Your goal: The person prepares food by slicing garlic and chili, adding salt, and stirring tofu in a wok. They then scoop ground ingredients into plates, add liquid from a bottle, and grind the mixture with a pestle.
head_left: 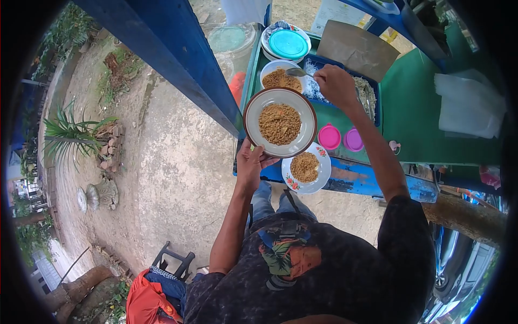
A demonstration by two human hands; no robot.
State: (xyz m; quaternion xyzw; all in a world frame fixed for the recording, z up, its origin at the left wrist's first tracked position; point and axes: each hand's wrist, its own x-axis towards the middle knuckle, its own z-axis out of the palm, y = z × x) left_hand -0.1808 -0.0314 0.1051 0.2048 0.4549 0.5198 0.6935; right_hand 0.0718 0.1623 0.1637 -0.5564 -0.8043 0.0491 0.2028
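Green counter (413, 110) is supporting the blue tray (379, 110), near which the right forearm is reaching; a raised elbow should be keeping clear. The brown-rimmed plate (253, 116) is resting in the left hand (252, 164), and a level grip should be stopping its crumbs (279, 124) from sliding. The flowered plate (322, 179) is sitting by the counter's edge, so the left wrist should be avoiding it. The right hand (334, 83) is gripping the spoon (295, 72) near the white dish (272, 64); a low, steady bowl should be limiting spills.
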